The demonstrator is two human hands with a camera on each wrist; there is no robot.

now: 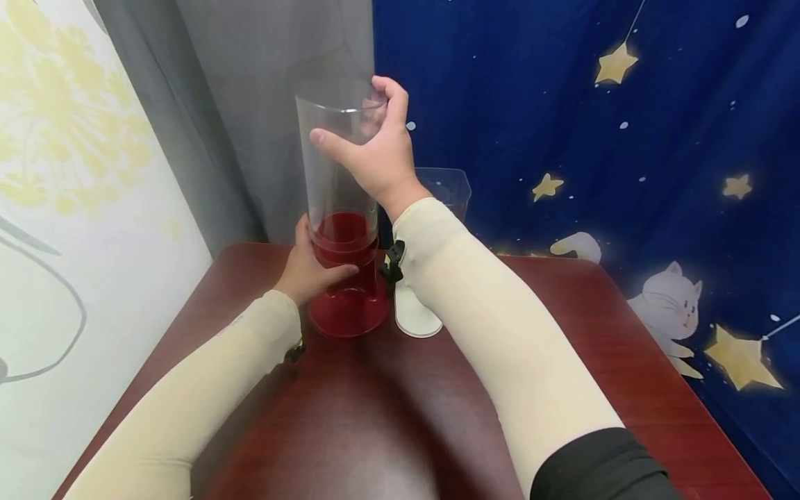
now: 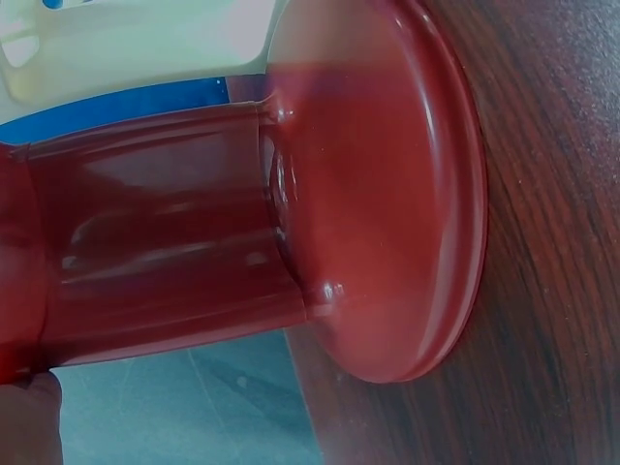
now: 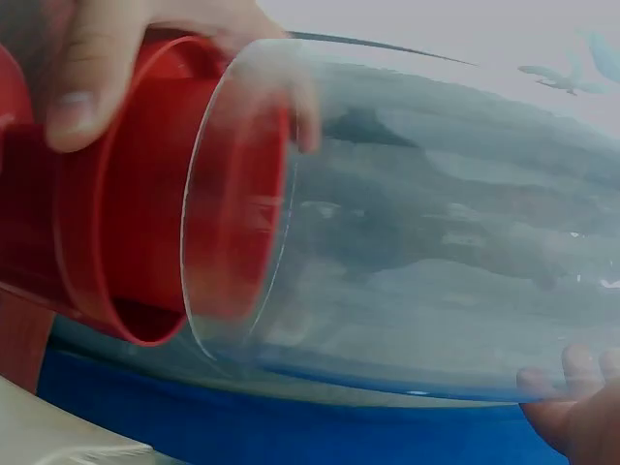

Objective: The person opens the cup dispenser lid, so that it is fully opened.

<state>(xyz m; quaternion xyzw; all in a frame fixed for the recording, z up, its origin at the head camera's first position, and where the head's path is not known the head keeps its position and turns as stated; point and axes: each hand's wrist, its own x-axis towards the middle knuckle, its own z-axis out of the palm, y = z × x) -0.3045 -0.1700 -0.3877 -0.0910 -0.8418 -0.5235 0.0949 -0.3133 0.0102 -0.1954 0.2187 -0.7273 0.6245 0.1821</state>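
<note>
A clear plastic cylinder (image 1: 325,177) stands almost upright over a red stand (image 1: 346,314) with a round foot. My right hand (image 1: 380,154) grips the cylinder near its upper rim, thumb on the near side and fingers round the far side. Lower down, my left hand (image 1: 310,272) holds the stand below its collar. In the right wrist view the cylinder's bottom edge surrounds the upper part of the red collar (image 3: 145,194), above its outer lip. The left wrist view shows the red foot (image 2: 387,194) flat on the table and only a bit of the left hand (image 2: 29,417).
Right of the stand, a cream base (image 1: 417,318) sits on the dark red table (image 1: 350,430). Behind my right forearm shows a clear container (image 1: 461,186), partly hidden. A grey curtain (image 1: 250,125) and a blue star-patterned curtain (image 1: 512,104) hang behind the table.
</note>
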